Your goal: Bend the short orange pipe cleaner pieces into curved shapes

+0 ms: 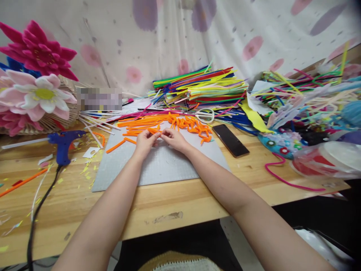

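Observation:
Both of my hands meet over a grey cutting mat (166, 165) on a wooden table. My left hand (146, 142) and my right hand (175, 138) are closed in a pinch on a short orange pipe cleaner piece (155, 131) held between them. Just beyond my fingers lies a pile of orange pipe cleaners (169, 124), some straight, some bent into loops. A single orange piece (115, 146) lies on the mat left of my left hand.
A blue glue gun (64, 141) with a black cord stands at the left. White scissors (205, 114) and a black phone (230, 140) lie right of the pile. Stacked coloured pipe cleaners (201, 87) fill the back. Pipe-cleaner flowers (34, 75) sit far left.

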A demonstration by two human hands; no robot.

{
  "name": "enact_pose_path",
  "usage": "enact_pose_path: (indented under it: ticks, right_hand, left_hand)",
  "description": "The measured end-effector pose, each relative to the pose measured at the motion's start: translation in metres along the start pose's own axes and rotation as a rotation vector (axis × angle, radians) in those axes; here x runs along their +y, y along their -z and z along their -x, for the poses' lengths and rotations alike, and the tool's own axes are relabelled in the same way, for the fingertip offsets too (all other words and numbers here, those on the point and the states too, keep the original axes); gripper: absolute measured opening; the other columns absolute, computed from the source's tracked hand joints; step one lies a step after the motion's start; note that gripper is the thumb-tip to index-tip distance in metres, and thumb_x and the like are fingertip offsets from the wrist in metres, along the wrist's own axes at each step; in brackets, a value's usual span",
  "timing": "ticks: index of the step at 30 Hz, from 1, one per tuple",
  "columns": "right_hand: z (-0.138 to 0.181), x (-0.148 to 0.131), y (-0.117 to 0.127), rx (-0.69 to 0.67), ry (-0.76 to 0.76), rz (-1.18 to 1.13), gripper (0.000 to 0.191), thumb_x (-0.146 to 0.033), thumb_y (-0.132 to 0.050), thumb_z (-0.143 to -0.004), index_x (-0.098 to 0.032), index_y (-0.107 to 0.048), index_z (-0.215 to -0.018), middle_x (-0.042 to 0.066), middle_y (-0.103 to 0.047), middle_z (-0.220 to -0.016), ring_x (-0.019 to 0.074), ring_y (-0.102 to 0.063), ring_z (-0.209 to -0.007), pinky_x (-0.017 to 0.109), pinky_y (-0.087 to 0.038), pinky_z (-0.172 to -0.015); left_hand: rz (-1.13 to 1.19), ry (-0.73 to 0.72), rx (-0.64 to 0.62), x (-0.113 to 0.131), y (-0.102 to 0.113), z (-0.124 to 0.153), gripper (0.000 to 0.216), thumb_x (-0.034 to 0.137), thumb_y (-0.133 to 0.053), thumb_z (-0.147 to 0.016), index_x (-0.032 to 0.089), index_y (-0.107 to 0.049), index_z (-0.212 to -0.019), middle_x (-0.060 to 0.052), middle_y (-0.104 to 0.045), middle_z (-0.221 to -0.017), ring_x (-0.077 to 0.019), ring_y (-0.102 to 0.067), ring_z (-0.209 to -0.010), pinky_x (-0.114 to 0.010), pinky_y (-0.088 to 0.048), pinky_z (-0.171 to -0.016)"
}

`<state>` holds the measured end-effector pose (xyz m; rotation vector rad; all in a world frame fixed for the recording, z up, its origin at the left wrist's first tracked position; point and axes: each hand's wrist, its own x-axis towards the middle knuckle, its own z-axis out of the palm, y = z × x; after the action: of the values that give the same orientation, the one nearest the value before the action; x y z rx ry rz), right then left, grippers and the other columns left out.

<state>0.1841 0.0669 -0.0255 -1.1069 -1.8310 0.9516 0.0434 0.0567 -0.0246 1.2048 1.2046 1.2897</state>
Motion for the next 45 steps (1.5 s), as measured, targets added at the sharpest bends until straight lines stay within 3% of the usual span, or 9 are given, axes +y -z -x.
enact_pose_path:
  ticks: [6, 14, 20, 22, 28, 30, 34, 39, 45]
  right_hand:
    - [0.002, -0.005, 0.004, -0.196, -0.047, -0.122, 0.025, -0.039, -0.052, -0.072, -0.015, -0.056, -0.068, -0.003, -0.049, -0.062, 0.008, -0.04, -0.058, 0.021, -0.031, -0.056]
    - [0.003, -0.008, -0.003, -0.038, -0.061, -0.261, 0.024, -0.039, -0.062, -0.064, -0.016, -0.055, -0.058, -0.002, -0.051, -0.06, 0.0096, -0.044, -0.061, 0.023, -0.035, -0.061]
    - [0.007, -0.024, 0.0, -0.09, 0.057, -0.316, 0.024, -0.042, -0.061, -0.066, -0.018, -0.059, -0.058, 0.001, -0.056, -0.067, 0.0123, -0.05, -0.066, 0.026, -0.039, -0.066]
    - [0.007, -0.024, 0.001, -0.087, 0.055, -0.313, 0.024, -0.042, -0.061, -0.066, -0.019, -0.059, -0.059, 0.001, -0.057, -0.068, 0.0125, -0.051, -0.068, 0.026, -0.039, -0.067]
    - [0.0, -0.008, 0.005, -0.11, -0.012, -0.329, 0.02, -0.037, -0.062, -0.065, -0.016, -0.06, -0.066, -0.001, -0.056, -0.068, 0.0104, -0.05, -0.068, 0.024, -0.039, -0.066]
    - [0.0, -0.005, 0.009, -0.128, -0.02, -0.346, 0.021, -0.037, -0.06, -0.068, -0.017, -0.062, -0.074, 0.0, -0.059, -0.075, 0.0103, -0.051, -0.071, 0.023, -0.04, -0.068]
    - [0.001, -0.003, 0.014, -0.092, 0.021, -0.278, 0.025, -0.038, -0.051, -0.076, -0.017, -0.063, -0.08, 0.003, -0.062, -0.086, 0.0121, -0.053, -0.083, 0.025, -0.04, -0.074]
    - [-0.001, 0.001, 0.007, -0.047, 0.093, -0.122, 0.02, -0.035, -0.056, -0.071, -0.015, -0.058, -0.07, 0.002, -0.058, -0.076, 0.0122, -0.052, -0.075, 0.024, -0.04, -0.068]
    - [-0.001, -0.001, 0.0, 0.053, -0.045, -0.039, 0.015, -0.029, -0.053, -0.071, -0.015, -0.051, -0.065, -0.002, -0.053, -0.066, 0.0087, -0.046, -0.061, 0.022, -0.037, -0.059]
  left_hand:
    - [0.093, 0.063, -0.054, 0.009, 0.005, 0.002, 0.032, 0.04, -0.073, -0.055, 0.013, -0.057, -0.064, 0.002, -0.051, -0.054, -0.0076, -0.048, -0.046, -0.021, -0.045, -0.044]
    - [0.092, 0.143, -0.135, 0.01, 0.006, 0.0, 0.03, 0.038, -0.072, -0.057, 0.013, -0.056, -0.062, 0.001, -0.053, -0.056, -0.0076, -0.049, -0.046, -0.022, -0.046, -0.042]
    - [0.308, 0.369, -0.322, 0.019, 0.009, 0.002, 0.018, 0.029, -0.067, -0.064, 0.014, -0.059, -0.069, 0.002, -0.051, -0.053, -0.006, -0.047, -0.044, -0.017, -0.043, -0.038]
    - [0.363, 0.386, -0.326, 0.019, 0.007, 0.003, 0.016, 0.026, -0.067, -0.065, 0.014, -0.059, -0.073, 0.002, -0.054, -0.057, -0.0061, -0.049, -0.045, -0.017, -0.043, -0.038]
    - [0.36, 0.133, -0.116, 0.011, -0.002, 0.002, 0.022, 0.029, -0.07, -0.062, 0.014, -0.06, -0.076, 0.0, -0.061, -0.07, -0.0082, -0.057, -0.055, -0.02, -0.048, -0.046]
    - [0.364, 0.111, -0.069, 0.01, -0.001, 0.0, 0.023, 0.03, -0.07, -0.063, 0.014, -0.062, -0.077, -0.001, -0.062, -0.072, -0.0087, -0.058, -0.058, -0.019, -0.048, -0.048]
    - [0.399, 0.17, -0.089, 0.012, 0.005, -0.002, 0.026, 0.031, -0.07, -0.063, 0.013, -0.065, -0.081, -0.003, -0.064, -0.074, -0.0091, -0.059, -0.06, -0.018, -0.048, -0.048]
    - [0.262, 0.152, -0.193, 0.011, 0.004, 0.001, 0.034, 0.031, -0.074, -0.056, 0.013, -0.067, -0.083, -0.005, -0.066, -0.08, -0.0086, -0.057, -0.059, -0.018, -0.047, -0.048]
    - [0.164, 0.048, -0.112, 0.005, -0.003, 0.001, 0.035, 0.034, -0.075, -0.052, 0.013, -0.066, -0.079, 0.0, -0.061, -0.069, -0.0067, -0.049, -0.052, -0.02, -0.046, -0.045]
